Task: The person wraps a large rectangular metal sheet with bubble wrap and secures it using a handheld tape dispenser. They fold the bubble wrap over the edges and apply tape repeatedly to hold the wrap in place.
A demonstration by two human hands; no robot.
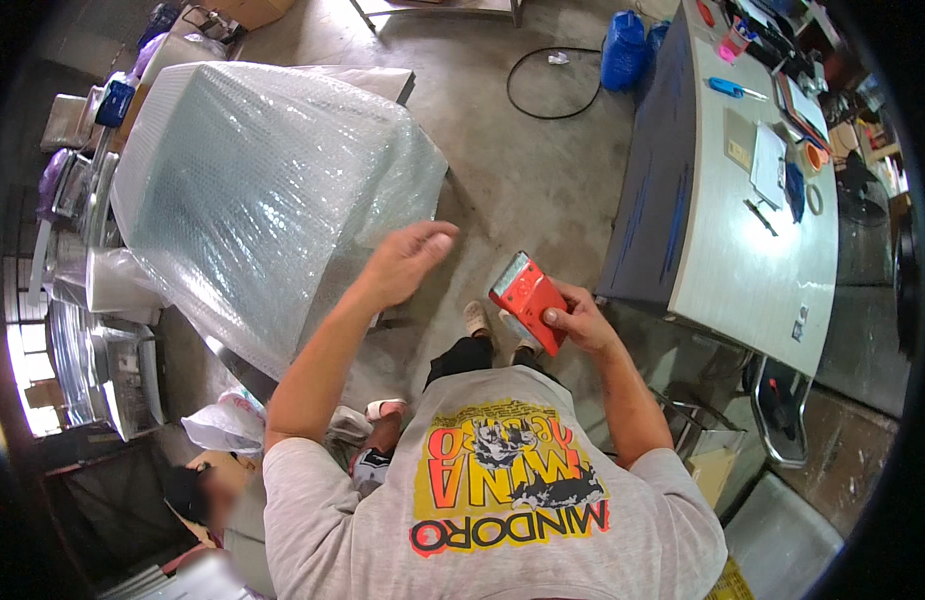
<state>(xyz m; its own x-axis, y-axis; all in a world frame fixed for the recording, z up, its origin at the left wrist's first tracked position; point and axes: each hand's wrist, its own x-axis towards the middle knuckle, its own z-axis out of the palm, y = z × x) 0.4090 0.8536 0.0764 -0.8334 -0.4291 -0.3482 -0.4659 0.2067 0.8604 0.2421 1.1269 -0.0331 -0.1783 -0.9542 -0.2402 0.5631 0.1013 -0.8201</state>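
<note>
My right hand (581, 320) grips a red tape dispenser (526, 296) with a metal front edge, held in front of my chest above my feet. My left hand (408, 258) is raised with fingers loosely spread and holds nothing. It hovers beside the lower right corner of a large box-shaped object wrapped in clear bubble wrap (253, 190), which stands at my left. Whether the hand touches the wrap I cannot tell.
A grey desk (733, 250) at the right carries papers, a blue cutter (725, 87), tape rolls and small items. A blue bag (623, 50) and a black cable (543, 100) lie on the concrete floor. Another person crouches at lower left (208, 495). Metal trays are stacked at far left.
</note>
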